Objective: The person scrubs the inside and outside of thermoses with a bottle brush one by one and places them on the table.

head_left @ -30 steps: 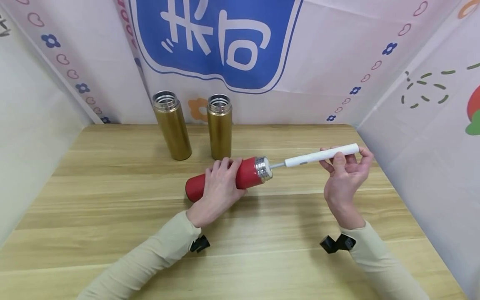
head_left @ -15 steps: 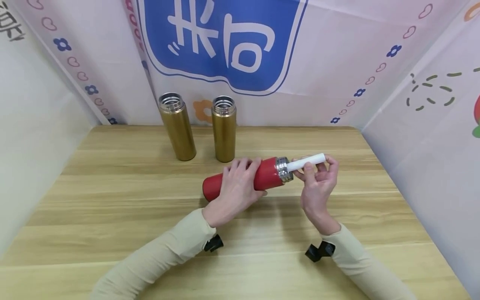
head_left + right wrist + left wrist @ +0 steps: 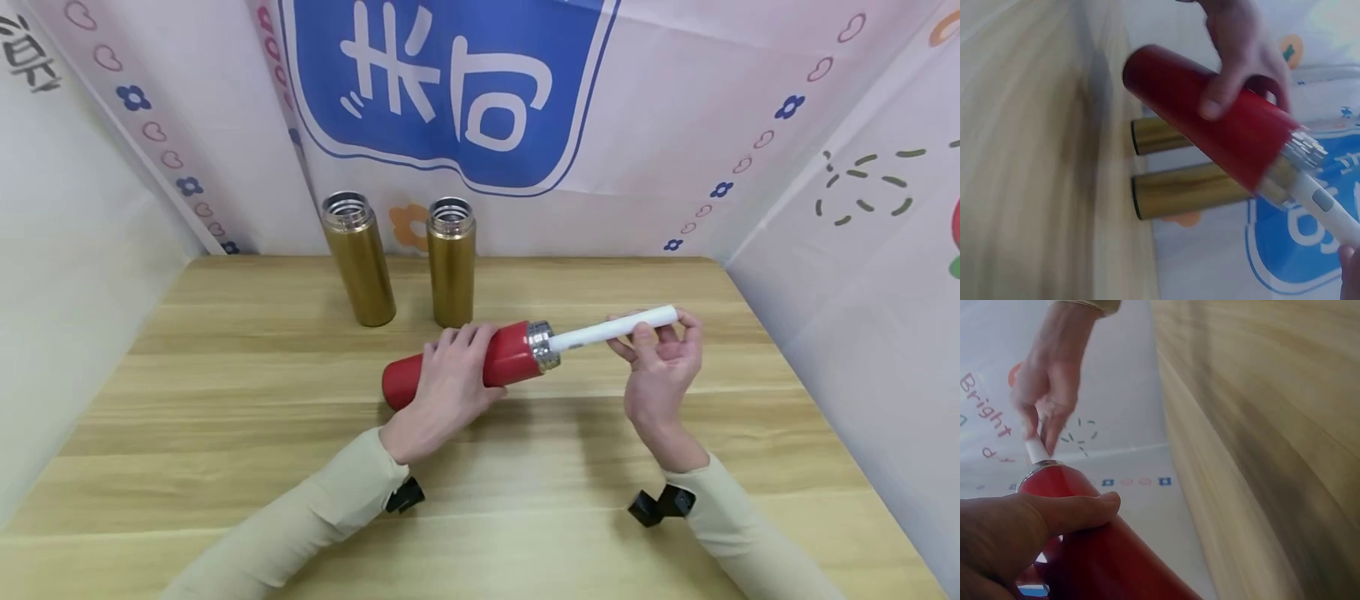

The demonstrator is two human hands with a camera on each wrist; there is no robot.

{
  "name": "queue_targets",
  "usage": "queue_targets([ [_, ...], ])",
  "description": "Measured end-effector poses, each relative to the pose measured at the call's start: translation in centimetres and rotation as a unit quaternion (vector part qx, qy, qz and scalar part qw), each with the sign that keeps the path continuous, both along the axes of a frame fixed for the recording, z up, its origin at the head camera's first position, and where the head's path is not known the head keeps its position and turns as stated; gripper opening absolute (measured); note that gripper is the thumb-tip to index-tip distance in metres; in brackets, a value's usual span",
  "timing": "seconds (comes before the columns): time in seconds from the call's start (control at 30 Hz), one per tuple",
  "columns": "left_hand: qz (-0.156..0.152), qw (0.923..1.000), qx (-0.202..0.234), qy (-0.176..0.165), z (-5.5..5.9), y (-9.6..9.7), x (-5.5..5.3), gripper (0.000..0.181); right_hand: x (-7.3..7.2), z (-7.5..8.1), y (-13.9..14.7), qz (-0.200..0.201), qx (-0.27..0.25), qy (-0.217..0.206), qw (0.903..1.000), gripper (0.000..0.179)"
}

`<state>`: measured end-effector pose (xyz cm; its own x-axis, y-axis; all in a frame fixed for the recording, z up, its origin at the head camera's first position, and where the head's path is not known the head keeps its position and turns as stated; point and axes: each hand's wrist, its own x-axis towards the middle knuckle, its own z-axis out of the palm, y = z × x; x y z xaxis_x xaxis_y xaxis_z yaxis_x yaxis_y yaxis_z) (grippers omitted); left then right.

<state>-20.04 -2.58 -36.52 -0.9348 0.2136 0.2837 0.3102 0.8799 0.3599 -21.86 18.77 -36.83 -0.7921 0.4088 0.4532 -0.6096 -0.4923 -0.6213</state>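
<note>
A red thermos bottle [image 3: 513, 354] lies tilted above the wooden table, its silvery threaded mouth [image 3: 543, 345] facing right. My left hand [image 3: 446, 387] grips it around the middle from above, thumb along the near side. From the mouth sticks the white handle of a bottle brush [image 3: 615, 327], with a small grey inset [image 3: 1322, 199] near the bottle. Its head is hidden inside. With thumb and fingers my right hand [image 3: 663, 379] pinches the handle close to its outer end.
Behind the red bottle, two gold thermos bottles without lids, one at the left [image 3: 360, 267] and one beside it [image 3: 452, 271], stand upright. Printed white cloth [image 3: 637, 125] walls in the back and sides of the wooden table [image 3: 525, 517].
The brush handle went deep into the bottle by half a second ago and is now drawn partly back out. The red bottle shifted right, then back left, with both hands.
</note>
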Motion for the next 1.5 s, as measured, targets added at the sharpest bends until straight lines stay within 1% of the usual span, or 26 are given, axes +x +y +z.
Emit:
queue_targets([
  [0.07, 0.007, 0.9999, -0.011, 0.002, -0.3, -0.5, 0.1, 0.076, 0.0, 0.2, 0.7, -0.001, -0.022, 0.001, 0.9998, 0.023],
  [0.13, 0.007, 0.9998, -0.017, 0.006, -0.5, -0.9, 0.1, 0.075, 0.1, 0.4, 1.2, -0.005, -0.034, 0.000, 0.9994, 0.024],
  [0.23, 0.002, 0.9998, -0.016, 0.008, -0.6, -1.3, 0.2, 0.075, 0.1, 0.7, 1.9, -0.020, -0.023, -0.003, 0.9995, 0.026],
  [0.37, 0.011, 0.9999, -0.011, 0.001, -0.5, -1.8, 0.2, 0.077, -0.1, 1.3, 2.8, -0.028, -0.042, 0.003, 0.9987, 0.027],
  [0.4, 0.012, 0.9999, -0.012, 0.001, -0.4, -1.9, 0.3, 0.078, -0.2, 1.5, 3.0, -0.027, -0.056, 0.005, 0.9980, 0.028],
  [0.5, 0.013, 0.9999, -0.011, 0.003, -0.3, -2.1, 0.3, 0.078, -0.4, 2.0, 3.7, -0.031, -0.076, -0.001, 0.9966, 0.029],
  [0.83, 0.005, 0.9998, -0.020, 0.008, -0.1, -2.0, 0.4, 0.077, -0.6, 2.7, 4.9, -0.056, -0.090, -0.024, 0.9941, 0.030],
  [1.0, 0.002, 0.9998, -0.017, 0.004, -0.1, -1.9, 0.4, 0.077, -0.6, 2.7, 4.9, -0.055, -0.090, -0.027, 0.9941, 0.029],
  [1.1, -0.001, 0.9999, -0.011, 0.010, -0.1, -1.8, 0.3, 0.077, -0.7, 2.6, 4.8, -0.056, -0.094, -0.026, 0.9937, 0.029],
  [1.27, 0.000, 0.9998, -0.004, 0.022, -0.1, -1.5, 0.1, 0.075, -0.6, 2.0, 4.2, -0.065, -0.096, -0.028, 0.9929, 0.027],
  [1.5, 0.001, 0.9999, -0.005, 0.016, -0.3, -1.2, 0.0, 0.073, -0.7, 1.4, 3.3, -0.055, -0.087, -0.034, 0.9941, 0.027],
])
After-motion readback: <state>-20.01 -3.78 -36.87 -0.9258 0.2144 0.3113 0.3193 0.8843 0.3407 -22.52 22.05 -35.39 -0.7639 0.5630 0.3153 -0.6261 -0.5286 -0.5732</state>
